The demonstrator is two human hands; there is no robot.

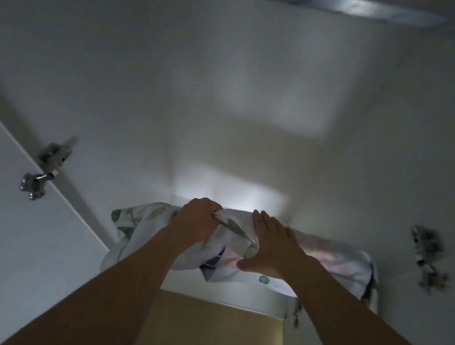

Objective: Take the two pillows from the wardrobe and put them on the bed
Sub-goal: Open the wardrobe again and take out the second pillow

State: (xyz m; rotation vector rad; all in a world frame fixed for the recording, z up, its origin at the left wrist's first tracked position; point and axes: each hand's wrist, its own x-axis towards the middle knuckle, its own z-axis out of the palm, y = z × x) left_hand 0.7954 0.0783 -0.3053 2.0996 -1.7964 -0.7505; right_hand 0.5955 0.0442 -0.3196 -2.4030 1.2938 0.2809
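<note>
A pillow (333, 263) in a white case printed with green leaves and pink blotches lies on a high shelf (221, 301) inside the white wardrobe. My left hand (198, 219) is clenched on a bunch of its fabric at the top middle. To the right of it, my right hand (270, 244) clasps the pillow's front, fingers spread over the top and thumb underneath. A corner of dark blue patterned cloth (213, 260) shows beneath the case; I cannot tell whether it belongs to a second pillow.
The open left wardrobe door (6, 215) stands close at the left with a metal hinge (44, 168). Another hinge (426, 256) is on the right wall. Below the shelf is a beige panel (215, 341). The compartment is dim.
</note>
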